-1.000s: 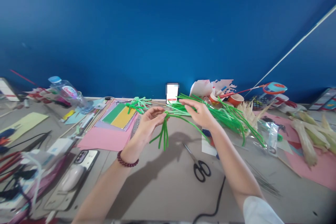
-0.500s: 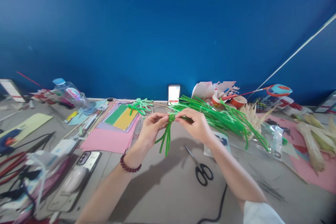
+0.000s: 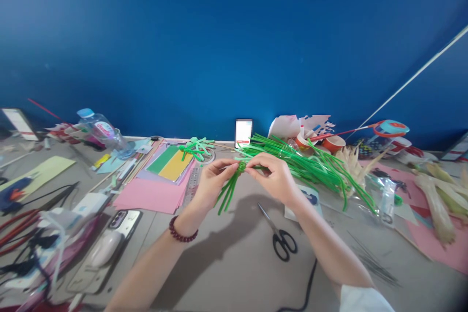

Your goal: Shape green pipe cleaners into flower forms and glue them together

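Note:
Above the middle of the table, my left hand (image 3: pixel 216 179) pinches a small bundle of green pipe cleaners (image 3: pixel 228 192) between thumb and fingers. Its top is wound into a knot, and several loose ends hang down to the lower left. My right hand (image 3: pixel 271 175) is closed at the right side of that knot, thumb and forefinger pressed on it. Fingertips hide part of the winding. Behind my right hand lies a large pile of green pipe cleaners (image 3: pixel 303 163). Black-handled scissors (image 3: pixel 281 238) rest on the table below my hands.
Pink paper (image 3: pixel 148 194) and coloured sheets lie left, with a ruler (image 3: pixel 191 184) beside them. A phone (image 3: pixel 243 132) leans on the blue wall. Further left are a plastic bottle (image 3: pixel 104 129) and a mouse (image 3: pixel 107 248) on another phone. Paper cups (image 3: pixel 333 143) stand behind the pile.
The knot has turned slightly, and its hanging ends now slant more to the lower left. Both hands keep their pinch and have barely shifted.

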Demonstrator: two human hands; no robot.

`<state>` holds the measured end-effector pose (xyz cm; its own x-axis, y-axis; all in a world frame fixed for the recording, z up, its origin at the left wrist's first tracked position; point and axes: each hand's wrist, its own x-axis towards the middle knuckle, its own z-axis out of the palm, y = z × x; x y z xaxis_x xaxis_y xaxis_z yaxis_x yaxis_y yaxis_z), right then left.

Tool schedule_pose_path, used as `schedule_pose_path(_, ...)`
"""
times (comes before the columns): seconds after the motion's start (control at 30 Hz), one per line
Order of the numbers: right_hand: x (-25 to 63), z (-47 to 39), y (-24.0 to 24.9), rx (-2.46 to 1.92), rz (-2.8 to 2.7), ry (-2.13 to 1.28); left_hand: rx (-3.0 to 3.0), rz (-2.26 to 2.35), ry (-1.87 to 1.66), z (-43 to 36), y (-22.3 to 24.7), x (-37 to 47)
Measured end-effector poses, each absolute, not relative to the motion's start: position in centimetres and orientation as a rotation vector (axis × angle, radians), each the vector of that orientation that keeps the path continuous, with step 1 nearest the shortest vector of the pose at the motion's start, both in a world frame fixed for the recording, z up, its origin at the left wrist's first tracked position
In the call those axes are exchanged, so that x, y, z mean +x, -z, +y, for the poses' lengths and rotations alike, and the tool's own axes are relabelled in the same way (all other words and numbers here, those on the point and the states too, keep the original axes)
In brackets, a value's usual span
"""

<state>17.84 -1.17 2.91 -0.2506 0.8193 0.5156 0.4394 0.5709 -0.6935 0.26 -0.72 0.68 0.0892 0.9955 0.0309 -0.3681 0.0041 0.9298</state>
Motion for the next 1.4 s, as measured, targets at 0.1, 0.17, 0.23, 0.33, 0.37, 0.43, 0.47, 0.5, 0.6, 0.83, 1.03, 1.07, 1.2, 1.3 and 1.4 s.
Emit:
schedule_pose_path(0.1, 18.0, -1.1, -3.1, -1.029, -1.846, -0.558, 1.126, 0.830, -1.273, -1.0, -1.1, 0.1)
schedule_pose_path(0.17, 18.2, -1.0, -3.2, -1.035, -1.829, -0.585, 1.186, 0.828, -1.252, -1.2, -1.3, 0.0)
schedule_pose_path(0.23, 18.3, -1.0, -3.3, -1.033, -1.826, -0.616, 1.208, 0.861, -1.263, -1.4, -1.4, 0.0)
schedule_pose_path(0.33, 18.3, -0.9, -3.3, -1.027, -1.826, -0.648, 1.207, 0.903, -1.314, -1.6, -1.4, 0.2)
schedule_pose_path(0.37, 18.3, -0.9, -3.3, -1.035, -1.814, -0.653, 1.199, 0.908, -1.328, -1.6, -1.4, 0.2)
schedule_pose_path(0.43, 18.2, -0.8, -3.3, -1.058, -1.783, -0.661, 1.176, 0.906, -1.344, -1.6, -1.4, 0.3)
schedule_pose_path(0.47, 18.1, -0.8, -3.3, -1.061, -1.773, -0.658, 1.165, 0.905, -1.349, -1.7, -1.4, 0.3)
schedule_pose_path(0.5, 18.0, -0.8, -3.3, -1.053, -1.773, -0.648, 1.157, 0.902, -1.353, -1.7, -1.5, 0.4)
schedule_pose_path(0.6, 18.0, -0.9, -3.3, -0.986, -1.821, -0.584, 1.161, 0.888, -1.354, -1.6, -1.5, 0.4)
schedule_pose_path(0.83, 18.1, -1.1, -3.1, -0.909, -1.901, -0.411, 1.230, 0.896, -1.370, -1.6, -1.6, 0.5)
schedule_pose_path(1.03, 17.7, -1.1, -2.8, -0.908, -1.895, -0.365, 1.233, 0.888, -1.419, -1.7, -1.4, 0.7)
schedule_pose_path(1.07, 17.7, -1.1, -2.8, -0.900, -1.893, -0.372, 1.227, 0.900, -1.422, -1.8, -1.4, 0.8)
schedule_pose_path(1.2, 17.7, -1.3, -3.0, -0.862, -1.894, -0.430, 1.209, 0.909, -1.451, -1.9, -1.3, 0.8)
schedule_pose_path(1.3, 17.6, -1.4, -3.1, -0.852, -1.871, -0.436, 1.183, 0.861, -1.461, -1.8, -1.3, 0.9)
schedule_pose_path(1.4, 17.6, -1.5, -3.1, -0.851, -1.856, -0.421, 1.148, 0.780, -1.454, -1.7, -1.2, 0.9)
